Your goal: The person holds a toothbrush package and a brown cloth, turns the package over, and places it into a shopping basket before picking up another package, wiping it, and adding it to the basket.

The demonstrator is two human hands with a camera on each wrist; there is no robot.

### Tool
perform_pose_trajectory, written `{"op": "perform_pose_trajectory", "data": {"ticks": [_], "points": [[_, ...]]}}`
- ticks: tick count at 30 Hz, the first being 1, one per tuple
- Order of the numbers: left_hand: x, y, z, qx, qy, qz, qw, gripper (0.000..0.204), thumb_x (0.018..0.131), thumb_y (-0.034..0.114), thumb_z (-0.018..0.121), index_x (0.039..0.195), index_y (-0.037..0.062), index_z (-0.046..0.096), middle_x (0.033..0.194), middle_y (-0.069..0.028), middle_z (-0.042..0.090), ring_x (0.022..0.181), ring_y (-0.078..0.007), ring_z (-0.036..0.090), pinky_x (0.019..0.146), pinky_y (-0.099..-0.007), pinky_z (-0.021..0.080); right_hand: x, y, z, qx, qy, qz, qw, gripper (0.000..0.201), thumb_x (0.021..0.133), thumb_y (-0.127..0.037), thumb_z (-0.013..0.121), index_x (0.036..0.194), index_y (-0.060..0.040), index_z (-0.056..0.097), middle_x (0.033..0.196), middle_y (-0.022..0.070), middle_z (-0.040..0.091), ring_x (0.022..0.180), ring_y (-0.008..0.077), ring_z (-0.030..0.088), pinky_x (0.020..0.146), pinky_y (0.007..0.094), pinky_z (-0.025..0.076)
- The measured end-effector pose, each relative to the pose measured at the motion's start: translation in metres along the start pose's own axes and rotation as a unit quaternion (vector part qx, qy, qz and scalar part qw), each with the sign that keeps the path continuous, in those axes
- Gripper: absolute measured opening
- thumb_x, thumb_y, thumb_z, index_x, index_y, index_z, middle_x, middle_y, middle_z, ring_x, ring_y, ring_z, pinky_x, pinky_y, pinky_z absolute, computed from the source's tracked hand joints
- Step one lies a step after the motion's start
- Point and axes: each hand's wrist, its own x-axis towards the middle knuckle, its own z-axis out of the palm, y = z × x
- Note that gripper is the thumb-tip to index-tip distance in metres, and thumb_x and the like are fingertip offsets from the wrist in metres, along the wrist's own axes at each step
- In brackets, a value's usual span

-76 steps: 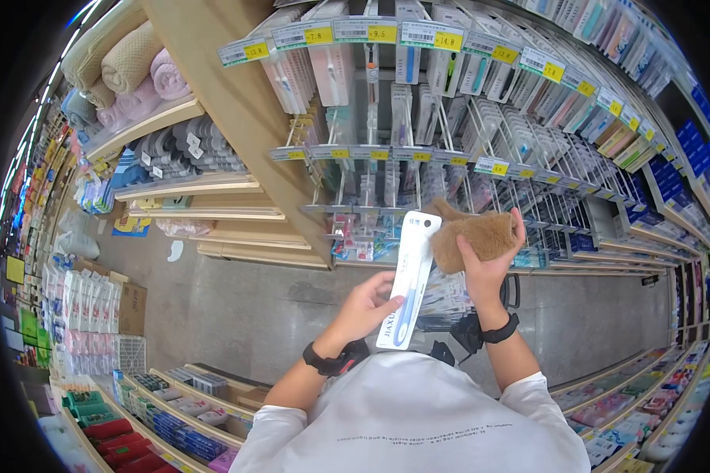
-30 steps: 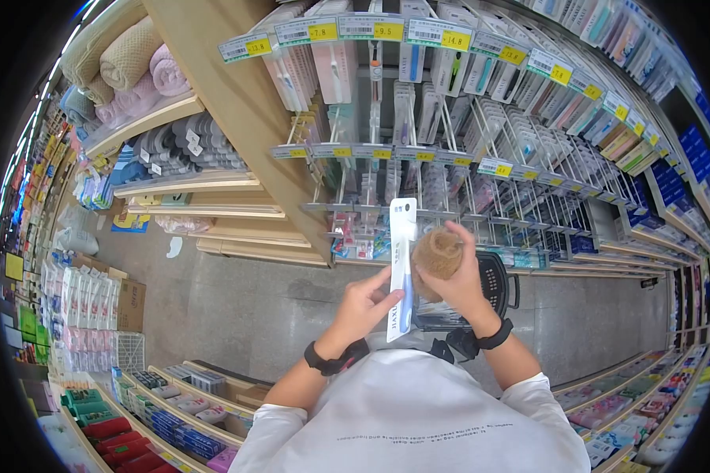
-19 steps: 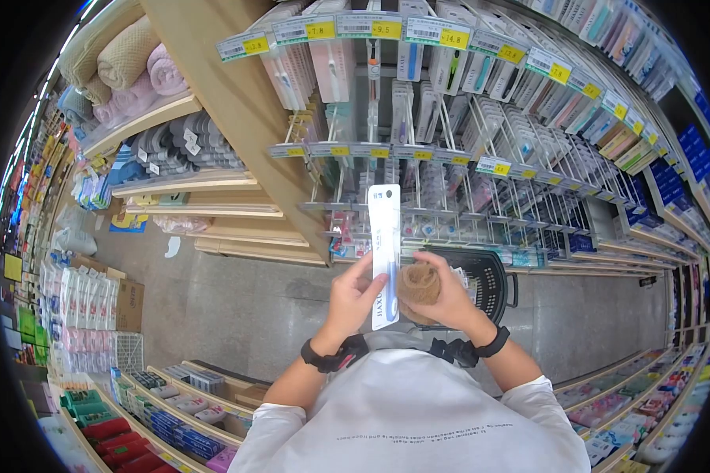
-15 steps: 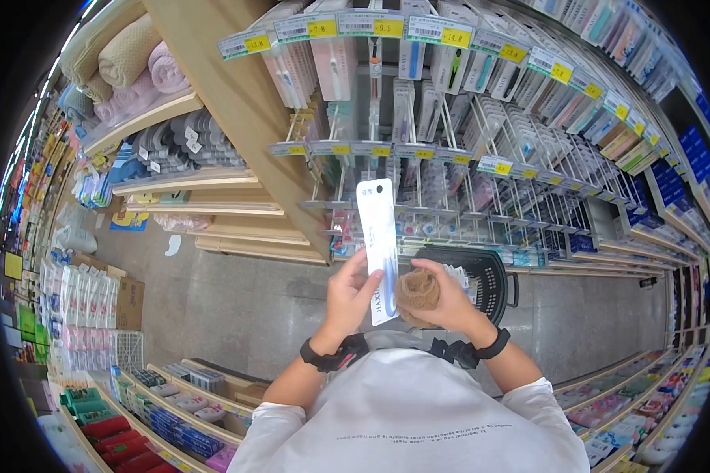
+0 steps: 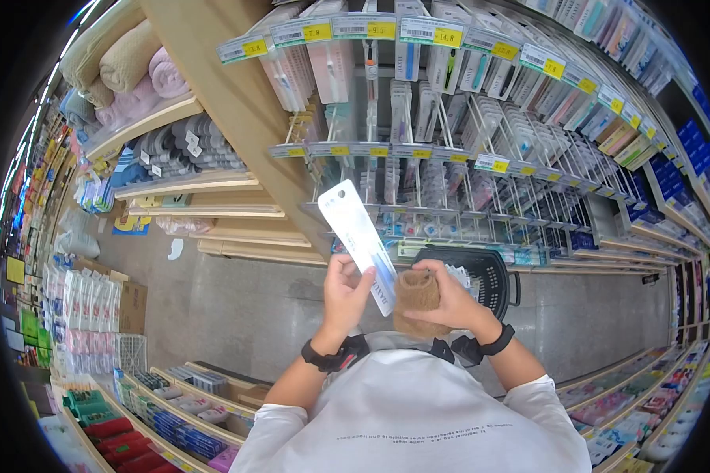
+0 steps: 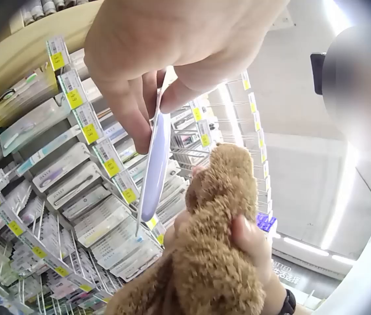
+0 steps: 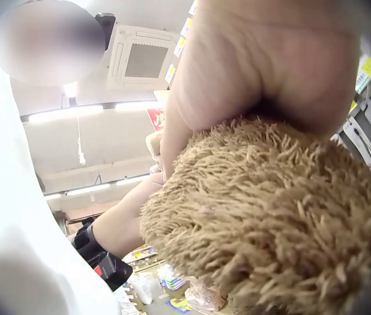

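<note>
A packaged toothbrush [image 5: 360,243] was pinched at its lower end by the left hand [image 5: 345,291], thumb on one face and fingers curled behind, the card tilted toward 11 o'clock with its hang-hole end uppermost. For the step in hand, apparently a wipe of the pack, the grip was judged best kept low on the card so the blister face stayed free, with the cloth drawn along the length rather than across, since the thin card would likely flex. The right hand [image 5: 448,298] was closed around a brown fluffy cloth [image 5: 415,300], fingers wrapped over its top, held at about 3 o'clock of the pack and just beside its lower end; contact between cloth and pack could not be told. In the left wrist view the pack [image 6: 154,164] was seen edge-on between thumb and fingers [image 6: 128,108], the cloth [image 6: 213,259] below it. A black basket [image 5: 485,277] sat on the floor beyond, under the pegged shelves [image 5: 481,150].
</note>
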Motion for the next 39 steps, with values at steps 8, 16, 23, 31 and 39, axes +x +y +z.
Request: {"op": "perform_pose_trajectory", "data": {"ticks": [8,16,23,31,39], "points": [[-0.007,-0.004,-0.009,0.015,-0.177,-0.078,0.981,0.013,0.092,0.009,0.054,0.103,0.0031,0.049,0.108,-0.0081,0.059,0.098,-0.0082,0.054,0.078,-0.0243,0.045,0.005,0.002,0.019,-0.049,0.041,0.012,0.998,0.063,0.077,-0.024,0.073,0.125,-0.0061,0.036,0.105,0.0223,0.060,0.097,0.0384,0.061,0.081,0.0410,0.050],[-0.002,-0.008,-0.006,-0.036,-0.263,-0.106,0.958,0.013,0.094,0.008,0.050,0.106,0.0051,0.049,0.110,-0.0025,0.055,0.104,-0.0112,0.051,0.090,-0.0277,0.041,0.003,0.015,0.023,-0.067,0.090,-0.036,0.993,0.067,0.078,-0.023,0.071,0.123,-0.0009,0.028,0.104,0.0246,0.057,0.095,0.0401,0.060,0.081,0.0423,0.050],[-0.003,-0.004,-0.002,-0.012,-0.284,-0.078,0.955,0.040,0.094,0.010,0.051,0.132,0.0035,0.042,0.128,-0.0070,0.045,0.116,-0.0161,0.046,0.098,-0.0324,0.038,0.001,0.015,0.028,-0.074,0.171,-0.016,0.982,0.060,0.077,-0.024,0.072,0.112,-0.0007,0.029,0.093,0.0227,0.056,0.087,0.0400,0.061,0.074,0.0422,0.049],[-0.003,0.001,-0.004,0.061,-0.288,0.006,0.956,0.044,0.089,0.011,0.058,0.131,0.0032,0.047,0.128,-0.0063,0.044,0.117,-0.0173,0.046,0.096,-0.0324,0.041,0.005,0.013,0.024,-0.082,0.185,0.012,0.979,0.058,0.076,-0.019,0.073,0.110,-0.0009,0.030,0.090,0.0208,0.056,0.082,0.0361,0.062,0.073,0.0397,0.048],[-0.012,0.015,-0.002,0.221,-0.310,-0.001,0.924,0.063,0.074,0.013,0.070,0.133,0.0146,0.049,0.126,-0.0059,0.046,0.106,-0.0182,0.051,0.081,-0.0312,0.048,0.012,0.012,-0.005,-0.011,0.260,0.009,0.966,0.054,0.077,-0.005,0.069,0.111,-0.0038,0.027,0.093,0.0187,0.060,0.088,0.0271,0.064,0.076,0.0347,0.049]]}}
